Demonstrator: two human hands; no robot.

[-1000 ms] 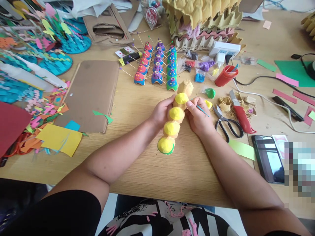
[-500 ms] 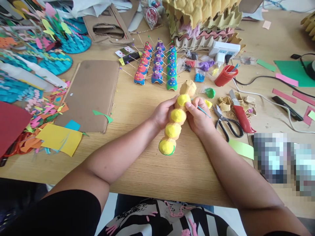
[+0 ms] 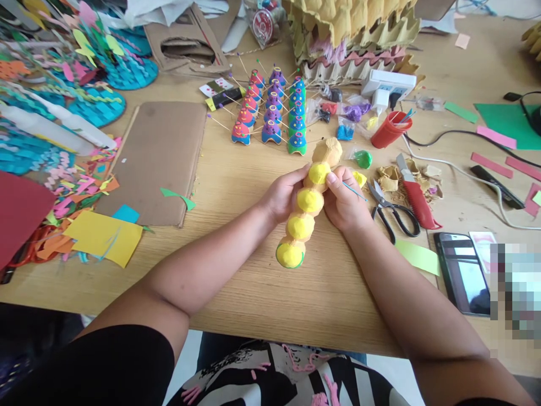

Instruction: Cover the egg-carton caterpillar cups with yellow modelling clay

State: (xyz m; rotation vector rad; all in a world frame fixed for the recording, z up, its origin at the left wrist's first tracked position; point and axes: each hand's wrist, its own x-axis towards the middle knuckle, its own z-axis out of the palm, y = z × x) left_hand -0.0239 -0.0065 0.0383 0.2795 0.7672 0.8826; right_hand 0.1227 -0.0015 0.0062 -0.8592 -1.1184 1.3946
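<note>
My left hand (image 3: 284, 194) grasped one side of a bumpy, tan egg-carton strip (image 3: 327, 151), tilted above the wooden counter (image 3: 253, 304). My right hand (image 3: 347, 203) steadied the other side, its thumb at the edge of a yellow clay cap (image 3: 318, 173), its grip also closed on a thin blue stick (image 3: 354, 190). Four cups wore yellow; the farthest was bare, and green clay (image 3: 301, 260) edged the nearest. The step in hand looked like smoothing that cap's rim, which called for light thumb pressure and firm left-hand support. Scissors (image 3: 395, 211) lay to my right.
</note>
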